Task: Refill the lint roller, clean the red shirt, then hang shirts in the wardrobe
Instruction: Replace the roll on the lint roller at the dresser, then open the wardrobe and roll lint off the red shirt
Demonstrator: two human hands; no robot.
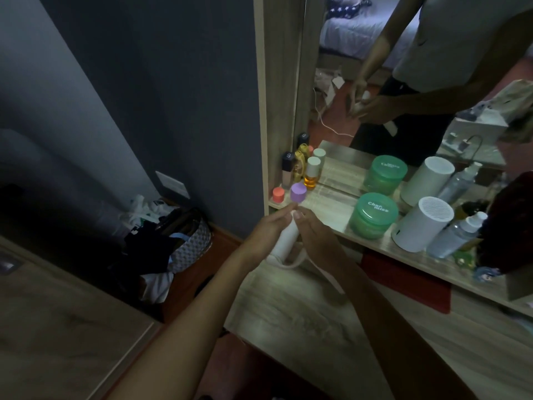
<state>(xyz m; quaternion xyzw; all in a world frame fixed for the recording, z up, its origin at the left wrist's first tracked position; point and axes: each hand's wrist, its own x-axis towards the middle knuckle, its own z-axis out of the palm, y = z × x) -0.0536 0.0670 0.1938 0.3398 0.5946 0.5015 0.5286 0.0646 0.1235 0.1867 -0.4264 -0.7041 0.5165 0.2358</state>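
Lint roller [285,238] — between both hands

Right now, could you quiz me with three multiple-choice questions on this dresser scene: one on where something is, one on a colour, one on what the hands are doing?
1. Where does the round green plastic jar stand?
A. on the wooden shelf before the mirror
B. on the floor
C. inside the patterned bag

2. What colour is the small cap just beyond the fingertips?
A. black
B. purple
C. yellow

3. What are the left hand and the right hand doing?
A. hanging idle
B. folding a shirt
C. both holding the white cylindrical lint roller

Answers: 1 A, the jar sits on the shelf with its reflection behind it. 2 B, the cap is plainly lilac-purple. 3 C, fingers of both hands curl around the white roller.
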